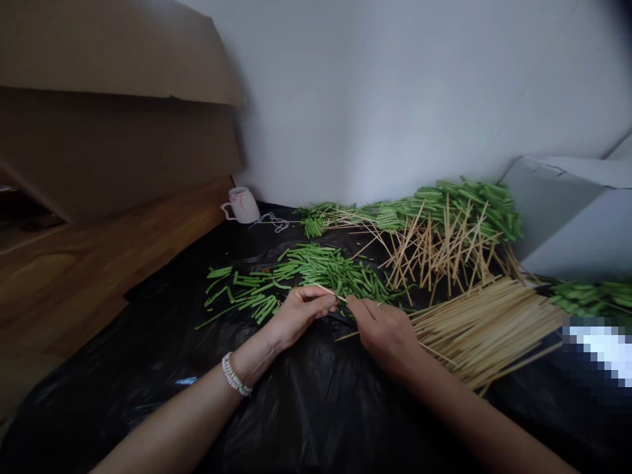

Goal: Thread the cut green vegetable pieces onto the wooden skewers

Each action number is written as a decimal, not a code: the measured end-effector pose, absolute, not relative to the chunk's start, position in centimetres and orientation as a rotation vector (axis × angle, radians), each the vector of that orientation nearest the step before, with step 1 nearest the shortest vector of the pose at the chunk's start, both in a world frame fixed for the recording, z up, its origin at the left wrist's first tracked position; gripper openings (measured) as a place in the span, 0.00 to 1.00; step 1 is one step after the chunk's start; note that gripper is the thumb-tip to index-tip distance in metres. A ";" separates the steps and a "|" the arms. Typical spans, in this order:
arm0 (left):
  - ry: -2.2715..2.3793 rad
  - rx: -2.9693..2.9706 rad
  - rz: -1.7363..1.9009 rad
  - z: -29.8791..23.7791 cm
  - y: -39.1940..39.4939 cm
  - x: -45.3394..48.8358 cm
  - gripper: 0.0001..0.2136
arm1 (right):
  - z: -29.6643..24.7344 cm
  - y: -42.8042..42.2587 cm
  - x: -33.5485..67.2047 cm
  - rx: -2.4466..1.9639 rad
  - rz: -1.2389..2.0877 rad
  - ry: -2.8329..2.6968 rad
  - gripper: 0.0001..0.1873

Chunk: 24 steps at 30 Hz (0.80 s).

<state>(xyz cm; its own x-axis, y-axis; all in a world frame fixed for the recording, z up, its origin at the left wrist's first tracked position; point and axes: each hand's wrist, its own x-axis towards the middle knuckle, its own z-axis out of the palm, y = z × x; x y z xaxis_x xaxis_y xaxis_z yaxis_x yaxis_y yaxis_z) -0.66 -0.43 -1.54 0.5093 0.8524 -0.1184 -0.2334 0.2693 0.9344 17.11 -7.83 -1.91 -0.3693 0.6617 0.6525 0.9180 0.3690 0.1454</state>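
My left hand is closed in a pinch, with a thin wooden skewer sticking out of its fingers toward the right. My right hand is closed too, its fingertips meeting that skewer near a cut green bean piece. Both hands rest on black plastic sheeting. Just beyond them lies a loose pile of short green bean pieces. A bundle of bare skewers lies right of my right hand. My left wrist wears a pearl bracelet.
Skewers loaded with green beans are heaped at the back by the wall, more of them at the right. A white mug lies tipped at the back left. Cardboard boxes stand left on a wooden surface. A white box stands right.
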 end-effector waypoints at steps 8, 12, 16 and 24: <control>1.024 1.584 1.201 -1.1 2.5 -2.5 0.07 | -1.0 -7.0 19.2 -1.462 -0.791 -2.017 0.15; 1.064 2.050 1.098 -2.4 3.1 -3.0 0.05 | -1.3 -6.9 19.2 -1.454 -0.798 -2.036 0.16; 1.099 2.335 0.971 -3.3 3.3 -3.3 0.10 | -1.4 -6.9 19.2 -1.458 -0.786 -2.041 0.15; 1.171 2.598 0.791 -3.7 3.4 -3.3 0.10 | -1.7 -6.9 19.1 -1.463 -0.764 -2.085 0.15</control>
<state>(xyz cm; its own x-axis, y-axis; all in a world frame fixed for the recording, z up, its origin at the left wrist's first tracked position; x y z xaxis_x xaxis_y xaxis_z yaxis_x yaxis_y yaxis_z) -3.35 3.45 -3.72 0.5471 0.7387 0.3937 0.6410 -0.6722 0.3705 19.09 -6.91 -1.66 -0.3148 0.6801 0.6621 0.9469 0.2732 0.1696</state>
